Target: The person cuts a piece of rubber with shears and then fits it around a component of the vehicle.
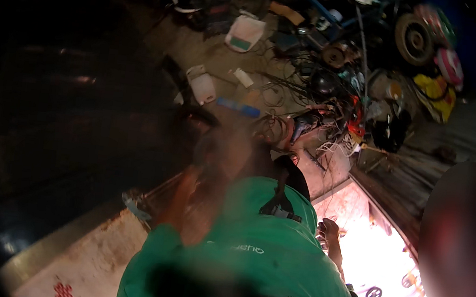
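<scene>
My left hand (214, 155) is a smear of motion in front of my green shirt, so its fingers and anything in them cannot be made out. Just beyond it lies a dark curved object (198, 115), also blurred. A blue strip (237, 108) and a white plastic piece (201, 85) rest on the floor farther ahead. Low at my right side, my right hand (329, 230) hangs with its fingers loosely apart and nothing visible in them. To the left of my left forearm is a small greyish metal-looking piece (138, 206).
Tangled wires (337, 138) and assorted scrap spread ahead and right, with a wheel (415, 39) and a yellow bag (434, 98). A white container (244, 33) lies farther off. A dark panel (89, 133) fills the left. Bright ground (355, 248) shows at lower right beside a blurred oval (460, 241).
</scene>
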Motion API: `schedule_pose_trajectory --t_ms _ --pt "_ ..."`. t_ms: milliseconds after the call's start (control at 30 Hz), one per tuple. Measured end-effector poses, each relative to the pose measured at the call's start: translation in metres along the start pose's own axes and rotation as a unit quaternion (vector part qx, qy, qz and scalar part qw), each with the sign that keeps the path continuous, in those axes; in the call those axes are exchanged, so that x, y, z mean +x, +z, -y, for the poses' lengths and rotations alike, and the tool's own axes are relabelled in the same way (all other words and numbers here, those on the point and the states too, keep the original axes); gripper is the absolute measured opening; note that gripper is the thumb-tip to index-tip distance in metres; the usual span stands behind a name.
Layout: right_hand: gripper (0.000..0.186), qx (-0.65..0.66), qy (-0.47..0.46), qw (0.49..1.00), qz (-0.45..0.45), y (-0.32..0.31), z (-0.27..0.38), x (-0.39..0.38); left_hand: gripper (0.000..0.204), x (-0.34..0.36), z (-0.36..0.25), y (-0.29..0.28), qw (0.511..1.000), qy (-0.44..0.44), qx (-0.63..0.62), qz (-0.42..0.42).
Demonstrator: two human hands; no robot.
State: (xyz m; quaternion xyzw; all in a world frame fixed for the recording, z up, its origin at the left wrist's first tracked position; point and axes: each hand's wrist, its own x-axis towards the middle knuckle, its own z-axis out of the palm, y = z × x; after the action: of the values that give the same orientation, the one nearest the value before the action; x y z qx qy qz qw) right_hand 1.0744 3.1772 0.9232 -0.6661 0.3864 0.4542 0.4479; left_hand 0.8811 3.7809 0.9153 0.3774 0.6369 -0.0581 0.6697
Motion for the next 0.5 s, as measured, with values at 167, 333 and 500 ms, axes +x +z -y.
schedule_pose_trajectory --t_ms 167,333,500 --pt "0.026 -0.005 -0.009 1.000 -0.015 -0.036 0.032 0.032 0.030 0.013 0.089 -0.024 0.996 -0.014 -0.083 -0.004" --pt "0.029 -0.043 -0.032 0.999 0.001 -0.052 0.070 0.039 0.036 -0.018 0.116 -0.002 0.997 -0.001 -0.070 -0.028" --pt "0.031 -0.060 -0.026 0.998 0.005 -0.051 0.092 0.041 0.042 -0.023 0.137 -0.001 0.993 -0.036 -0.107 -0.041"
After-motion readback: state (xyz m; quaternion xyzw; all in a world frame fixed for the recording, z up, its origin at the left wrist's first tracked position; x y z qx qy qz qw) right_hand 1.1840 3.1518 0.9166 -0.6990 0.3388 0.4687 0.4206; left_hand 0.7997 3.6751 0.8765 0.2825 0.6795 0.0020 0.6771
